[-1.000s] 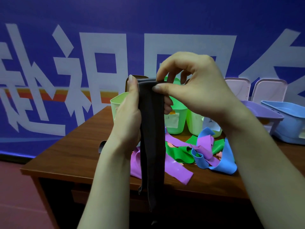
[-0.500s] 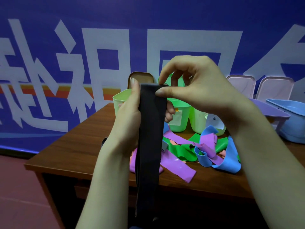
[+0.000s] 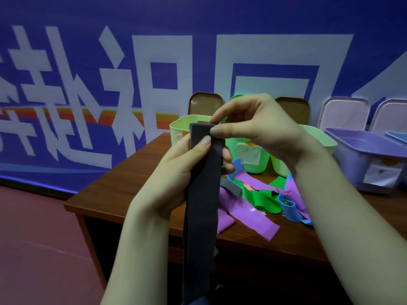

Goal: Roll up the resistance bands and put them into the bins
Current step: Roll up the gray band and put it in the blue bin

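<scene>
I see the grey band (image 3: 203, 194) hanging straight down (long axis vertical), left hand (image 3: 176, 177) gripping it just below the top, right hand (image 3: 259, 130) pinching the top edge.

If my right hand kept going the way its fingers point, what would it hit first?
The dark grey band, whose top end your right hand is pinching. Beyond it lies the rim of the pale green bin, though depth there is unclear.

Blue banner wall (image 3: 220, 23) (large white characters), brown wooden table (image 3: 123, 188), reddish floor (image 3: 39, 249).
</scene>
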`<state>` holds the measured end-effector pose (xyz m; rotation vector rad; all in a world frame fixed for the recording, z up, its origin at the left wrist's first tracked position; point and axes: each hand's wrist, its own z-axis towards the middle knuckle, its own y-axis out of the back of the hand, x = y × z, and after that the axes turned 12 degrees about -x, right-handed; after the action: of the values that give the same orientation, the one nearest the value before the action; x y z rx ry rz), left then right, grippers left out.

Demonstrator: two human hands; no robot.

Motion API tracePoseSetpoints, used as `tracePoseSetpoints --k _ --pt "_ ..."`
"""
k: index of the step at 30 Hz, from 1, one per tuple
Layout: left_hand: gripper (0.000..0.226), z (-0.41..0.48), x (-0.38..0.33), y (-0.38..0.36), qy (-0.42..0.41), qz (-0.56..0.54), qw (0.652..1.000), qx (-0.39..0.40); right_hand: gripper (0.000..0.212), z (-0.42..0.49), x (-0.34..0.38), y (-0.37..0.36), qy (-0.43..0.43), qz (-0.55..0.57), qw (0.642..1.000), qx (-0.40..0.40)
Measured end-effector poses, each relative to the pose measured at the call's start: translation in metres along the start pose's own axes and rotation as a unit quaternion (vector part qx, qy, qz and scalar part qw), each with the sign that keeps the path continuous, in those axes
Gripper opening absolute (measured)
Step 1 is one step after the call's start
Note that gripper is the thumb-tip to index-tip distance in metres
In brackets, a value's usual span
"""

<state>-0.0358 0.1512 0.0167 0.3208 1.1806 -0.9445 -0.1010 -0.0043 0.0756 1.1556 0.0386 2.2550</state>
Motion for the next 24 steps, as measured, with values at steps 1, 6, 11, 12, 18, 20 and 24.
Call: tracePoseSetpoints --k 1,6,11,12,18,20,24 --pt "0.03 -0.002 0.001 0.003 0.003 -0.005 1.0 -0.014 0.016 0.001 -0.004 -0.006 -0.011 0.037 0.999 0.006" --pt "0.023 -0.009 0.004 0.031 0.014 0.011 0.991 -0.135 0.012 0.011 -0.048 -0.027 -0.098 0.082 0.992 0.01" --pt "0.022 -0.01 0.007 0.057 0.022 0.02 0.981 -0.192 0.016 0.006 -0.1 -0.043 -0.185 -0.146 0.963 0.132" --pt "0.022 -0.01 0.007 0.061 0.02 0.016 0.981 -0.193 0.016 0.005 -0.109 -0.049 -0.184 -0.186 0.954 0.148" --pt "0.021 -0.006 0.01 0.075 0.02 -0.047 0.985 -0.164 0.029 0.007 -0.131 -0.084 -0.092 -0.46 0.867 0.17" --pt "0.021 -0.004 0.01 0.078 0.022 -0.044 0.986 -0.158 0.033 0.009 -0.133 -0.093 -0.067 -0.54 0.815 0.199" --pt "0.023 -0.003 0.009 0.084 0.024 -0.007 0.987 -0.157 0.013 0.011 -0.135 -0.098 -0.042 -0.596 0.785 0.164"
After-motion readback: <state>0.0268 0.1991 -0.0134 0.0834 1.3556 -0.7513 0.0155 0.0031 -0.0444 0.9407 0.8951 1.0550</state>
